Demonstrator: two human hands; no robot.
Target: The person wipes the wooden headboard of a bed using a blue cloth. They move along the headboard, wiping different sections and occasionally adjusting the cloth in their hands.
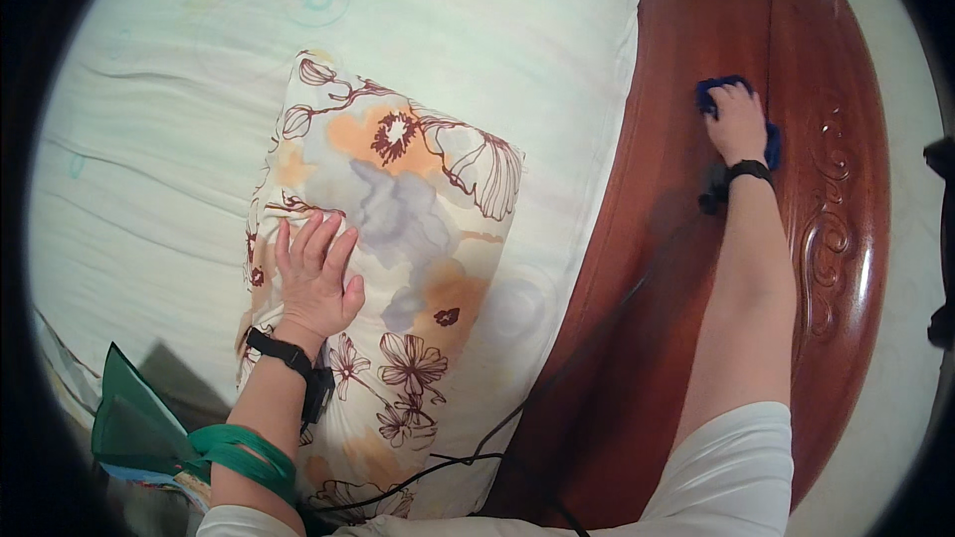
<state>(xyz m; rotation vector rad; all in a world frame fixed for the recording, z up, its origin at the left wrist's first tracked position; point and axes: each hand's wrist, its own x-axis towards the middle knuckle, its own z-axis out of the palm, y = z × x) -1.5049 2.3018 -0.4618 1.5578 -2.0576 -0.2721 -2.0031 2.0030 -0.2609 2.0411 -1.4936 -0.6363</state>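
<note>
My right hand [735, 119] rests on a dark blue cloth [724, 82] against the polished reddish-brown wooden headboard [694, 30]. The fingers bend over the cloth, which shows past the fingertips and beside the wrist. My left hand [317, 272] lies palm down on a floral pillow [418, 216], fingers spread and holding nothing. Orange, grey and dark red flower prints cover the pillow. Around my left forearm loops a green strap [250, 451], joined to a green bag [138, 418] at the lower left.
A pale bedsheet [186, 134] with some creases covers the mattress beside the headboard. Black cables [492, 432] run across the pillow's lower end and the headboard. Both wrists wear black bands with small devices. A light wall [906, 253] stands behind the headboard's carved edge [828, 239].
</note>
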